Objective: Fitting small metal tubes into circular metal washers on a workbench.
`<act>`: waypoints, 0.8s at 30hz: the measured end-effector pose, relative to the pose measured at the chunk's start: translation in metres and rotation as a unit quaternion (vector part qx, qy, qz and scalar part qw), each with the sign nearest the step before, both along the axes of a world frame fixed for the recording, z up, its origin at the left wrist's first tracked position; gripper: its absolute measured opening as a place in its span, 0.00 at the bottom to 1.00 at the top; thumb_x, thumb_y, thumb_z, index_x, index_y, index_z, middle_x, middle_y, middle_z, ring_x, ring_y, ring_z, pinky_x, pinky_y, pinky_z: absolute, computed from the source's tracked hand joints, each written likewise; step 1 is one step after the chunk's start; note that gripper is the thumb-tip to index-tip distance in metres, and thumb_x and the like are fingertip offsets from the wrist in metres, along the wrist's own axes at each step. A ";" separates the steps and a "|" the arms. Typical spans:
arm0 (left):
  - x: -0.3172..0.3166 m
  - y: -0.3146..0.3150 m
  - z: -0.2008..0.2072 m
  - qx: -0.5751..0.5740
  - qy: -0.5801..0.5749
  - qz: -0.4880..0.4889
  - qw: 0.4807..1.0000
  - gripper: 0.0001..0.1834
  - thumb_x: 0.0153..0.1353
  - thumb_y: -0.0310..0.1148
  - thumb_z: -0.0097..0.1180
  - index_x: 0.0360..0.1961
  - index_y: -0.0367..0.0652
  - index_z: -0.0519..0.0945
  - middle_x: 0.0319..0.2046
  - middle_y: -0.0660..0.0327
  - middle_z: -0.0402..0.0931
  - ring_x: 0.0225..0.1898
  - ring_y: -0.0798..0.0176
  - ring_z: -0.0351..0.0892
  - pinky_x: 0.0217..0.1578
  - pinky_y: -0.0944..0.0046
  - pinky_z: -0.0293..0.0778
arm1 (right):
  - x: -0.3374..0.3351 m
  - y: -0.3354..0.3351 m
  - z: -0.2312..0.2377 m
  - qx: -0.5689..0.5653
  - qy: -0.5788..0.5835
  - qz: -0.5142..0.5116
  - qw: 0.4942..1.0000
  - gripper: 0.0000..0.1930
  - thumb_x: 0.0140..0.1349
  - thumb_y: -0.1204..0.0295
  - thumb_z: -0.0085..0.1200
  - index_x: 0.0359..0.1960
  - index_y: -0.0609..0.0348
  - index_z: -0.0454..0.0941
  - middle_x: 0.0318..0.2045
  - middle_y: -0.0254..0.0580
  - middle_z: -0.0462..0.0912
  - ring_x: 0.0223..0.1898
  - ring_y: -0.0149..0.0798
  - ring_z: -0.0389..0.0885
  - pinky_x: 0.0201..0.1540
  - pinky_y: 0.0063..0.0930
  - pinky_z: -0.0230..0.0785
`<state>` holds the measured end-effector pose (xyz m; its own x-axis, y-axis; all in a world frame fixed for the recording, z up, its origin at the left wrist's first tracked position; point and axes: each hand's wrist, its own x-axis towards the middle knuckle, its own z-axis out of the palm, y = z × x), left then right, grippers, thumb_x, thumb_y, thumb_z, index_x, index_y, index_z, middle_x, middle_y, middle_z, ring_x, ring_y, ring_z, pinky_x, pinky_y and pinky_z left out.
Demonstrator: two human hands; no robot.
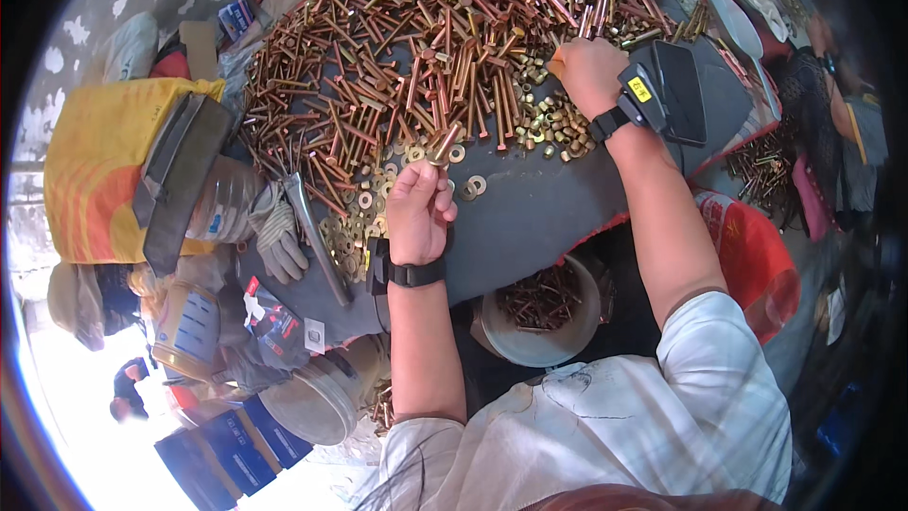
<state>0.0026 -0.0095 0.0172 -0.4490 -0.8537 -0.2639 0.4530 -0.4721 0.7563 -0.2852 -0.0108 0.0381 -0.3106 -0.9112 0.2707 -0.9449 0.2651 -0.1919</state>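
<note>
My left hand (418,208) is closed in a pinch around a brassy bolt (445,144), held up at a tilt over the near side of the heap. A ring, perhaps a washer, shows low on its shank. Flat washers (354,238) lie scattered beside and below that hand. My right hand (590,76) is curled at the right of the heap, just above a cluster of short brass sleeves (558,125). Its fingertips are partly hidden, so what they grip cannot be made out. Long copper-coloured bolts (378,66) cover the far part of the dark table (511,213).
A bucket (541,352) of bolts stands below the table's near edge, with a red bag (757,260) to its right. On the left are a metal bar (320,244), a striped glove (281,244) and a yellow sack (99,170). A phone (679,93) lies beyond my right wrist.
</note>
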 end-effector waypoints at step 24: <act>-0.002 0.009 0.011 -0.041 -0.085 0.037 0.995 0.05 0.63 0.29 0.50 0.33 0.40 0.75 0.25 0.65 0.70 0.20 0.75 0.67 0.19 0.74 0.68 | 0.066 0.032 0.037 -0.166 -0.702 0.152 0.675 0.12 0.59 0.77 0.54 0.43 0.65 0.70 0.34 0.45 0.79 0.33 0.42 0.84 0.32 0.25 0.78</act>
